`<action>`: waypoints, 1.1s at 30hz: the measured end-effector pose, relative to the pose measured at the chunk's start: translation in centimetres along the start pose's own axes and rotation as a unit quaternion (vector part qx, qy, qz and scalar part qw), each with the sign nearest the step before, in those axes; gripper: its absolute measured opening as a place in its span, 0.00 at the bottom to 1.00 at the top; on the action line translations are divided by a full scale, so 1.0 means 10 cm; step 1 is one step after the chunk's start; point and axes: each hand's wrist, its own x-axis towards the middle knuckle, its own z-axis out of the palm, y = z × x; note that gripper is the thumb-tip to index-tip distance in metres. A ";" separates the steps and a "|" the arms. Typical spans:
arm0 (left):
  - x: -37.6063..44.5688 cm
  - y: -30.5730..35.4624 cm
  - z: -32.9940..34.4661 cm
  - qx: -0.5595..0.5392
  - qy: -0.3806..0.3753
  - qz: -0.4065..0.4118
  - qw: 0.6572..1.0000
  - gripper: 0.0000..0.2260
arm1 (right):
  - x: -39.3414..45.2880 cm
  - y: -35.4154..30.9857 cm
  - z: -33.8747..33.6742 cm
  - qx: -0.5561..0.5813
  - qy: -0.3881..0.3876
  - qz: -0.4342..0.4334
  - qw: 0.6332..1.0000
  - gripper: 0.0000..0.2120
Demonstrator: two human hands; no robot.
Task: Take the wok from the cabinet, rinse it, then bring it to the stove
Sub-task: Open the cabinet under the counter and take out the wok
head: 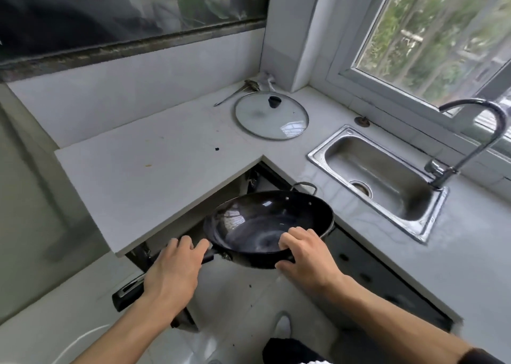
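Observation:
A black wok [257, 225] is held in the air in front of the open corner cabinet [249, 181], below counter level. Its long black handle [127, 294] runs down to the left. My left hand [171, 269] is wrapped over that handle near the bowl. My right hand [304, 253] grips the wok's near rim, fingers inside and thumb beneath. A small loop handle [305, 186] shows on the far rim. The steel sink [331, 153] with a curved faucet [486, 131] lies to the right. No stove is in view.
A glass lid [272, 116] with a black knob lies on the white counter [154, 170] in the corner, a metal utensil [235, 94] behind it. A window is on the right. The floor tiles and my shoe [283, 325] are below.

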 end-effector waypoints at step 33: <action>1.45 1.88 -0.79 0.043 0.085 0.171 0.981 0.15 | -0.43 1.65 -0.95 -0.020 0.205 0.145 0.968 0.24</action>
